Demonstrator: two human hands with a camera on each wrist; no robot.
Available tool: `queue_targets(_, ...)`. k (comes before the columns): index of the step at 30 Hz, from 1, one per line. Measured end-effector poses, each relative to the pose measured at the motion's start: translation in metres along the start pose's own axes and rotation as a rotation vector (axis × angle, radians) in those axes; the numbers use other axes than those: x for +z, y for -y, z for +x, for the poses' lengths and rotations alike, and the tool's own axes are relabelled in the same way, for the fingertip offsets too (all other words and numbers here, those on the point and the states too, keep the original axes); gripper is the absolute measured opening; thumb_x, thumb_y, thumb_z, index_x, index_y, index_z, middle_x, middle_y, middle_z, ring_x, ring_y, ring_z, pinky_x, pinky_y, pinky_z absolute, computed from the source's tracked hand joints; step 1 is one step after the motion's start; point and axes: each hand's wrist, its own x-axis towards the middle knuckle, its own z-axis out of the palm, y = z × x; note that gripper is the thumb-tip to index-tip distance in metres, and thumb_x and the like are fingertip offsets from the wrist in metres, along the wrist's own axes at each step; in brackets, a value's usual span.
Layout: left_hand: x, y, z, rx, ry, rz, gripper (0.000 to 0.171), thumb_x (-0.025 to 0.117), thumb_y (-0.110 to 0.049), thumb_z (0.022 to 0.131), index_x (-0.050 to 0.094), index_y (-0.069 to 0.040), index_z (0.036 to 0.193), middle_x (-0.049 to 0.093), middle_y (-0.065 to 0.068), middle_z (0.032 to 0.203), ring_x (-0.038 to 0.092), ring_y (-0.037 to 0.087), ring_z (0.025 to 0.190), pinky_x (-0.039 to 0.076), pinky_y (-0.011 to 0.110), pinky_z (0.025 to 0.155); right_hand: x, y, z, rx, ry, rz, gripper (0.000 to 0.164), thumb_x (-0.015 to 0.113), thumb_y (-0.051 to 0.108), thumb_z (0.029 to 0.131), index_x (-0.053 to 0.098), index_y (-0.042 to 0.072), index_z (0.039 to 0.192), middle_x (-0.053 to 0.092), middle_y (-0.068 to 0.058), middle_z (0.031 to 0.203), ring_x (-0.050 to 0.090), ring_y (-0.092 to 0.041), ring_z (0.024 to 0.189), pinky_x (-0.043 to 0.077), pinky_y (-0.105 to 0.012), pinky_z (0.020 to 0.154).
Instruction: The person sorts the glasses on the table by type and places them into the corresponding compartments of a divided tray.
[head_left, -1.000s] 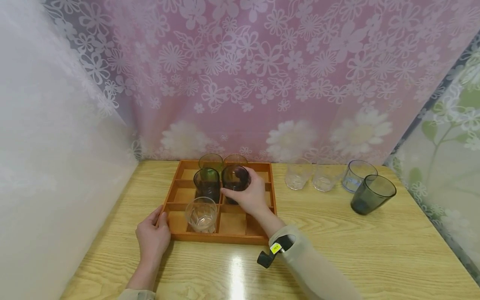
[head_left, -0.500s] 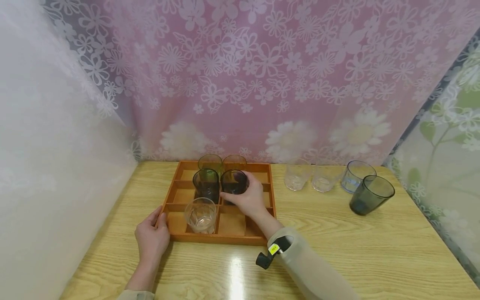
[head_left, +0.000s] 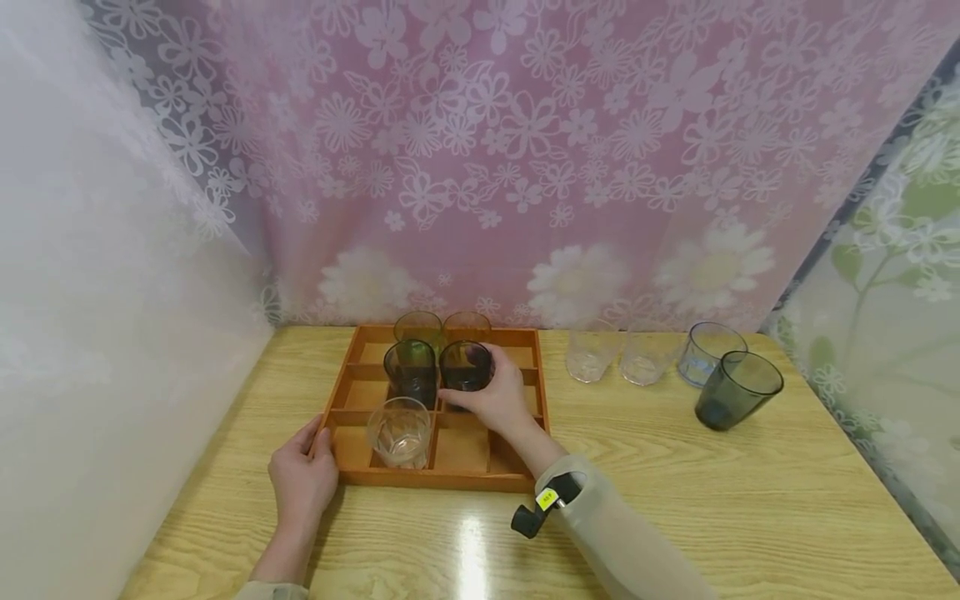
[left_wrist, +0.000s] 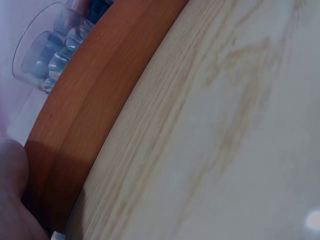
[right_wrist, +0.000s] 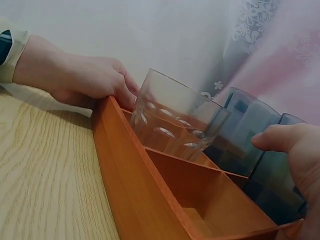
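A divided wooden tray holds several glasses in its compartments. My right hand grips a dark glass that sits low in a middle-row compartment, thumb on its near left side. Just left of it stands a second dark glass. Behind them are a green-tinted glass and an amber-tinted one. At the tray's front left corner, my left hand holds the side wall, thumb over the rim. A clear glass stands tilted in a front compartment, seen in the right wrist view.
Right of the tray, two clear glasses stand on the wood-grain table. Beside them are a bluish glass and a tilted grey glass. A pink floral curtain hangs behind, and pale sheeting rises on the left.
My right hand has lowered the dark glass a little deeper into its compartment, still holding it. The left hand stays on the tray's corner.
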Motion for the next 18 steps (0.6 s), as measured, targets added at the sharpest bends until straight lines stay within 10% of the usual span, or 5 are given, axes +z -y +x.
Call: queue_targets(18, 0.0, -0.002, -0.003, 0.023, -0.016, 0.008, 0.033, 0.06, -0.003, 0.105, 0.068, 0.009, 0.134, 0.07, 0.029, 0.124, 0.066, 0.04, 0.117, 0.039, -0.001, 0.077, -0.051, 0.007, -0.023, 0.059, 0.067, 0.033, 0.084, 0.099, 0.019, 0.076, 0.055, 0.003, 0.146, 0.061, -0.01, 0.144, 0.055, -0.032, 0.137, 0.04, -0.051, 0.118)
